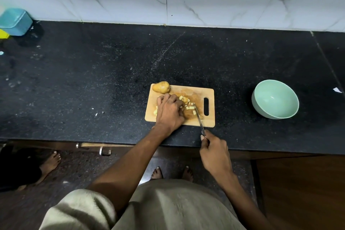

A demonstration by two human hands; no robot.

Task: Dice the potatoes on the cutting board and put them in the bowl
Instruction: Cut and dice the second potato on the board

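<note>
On the wooden cutting board (188, 90), the left hand (169, 111) curls over the potato pieces (186, 102) while the right hand (214, 152) grips the knife (198, 117), so keep fingertips tucked back and cut slowly, with the green bowl (275, 99) waiting empty nearby.

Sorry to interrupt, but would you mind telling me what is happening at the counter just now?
A person is dicing a potato on the cutting board. The left hand holds the pieces down; the right hand grips the knife among the cubes. One whole potato waits at the board's far corner. The bowl is empty.
</note>
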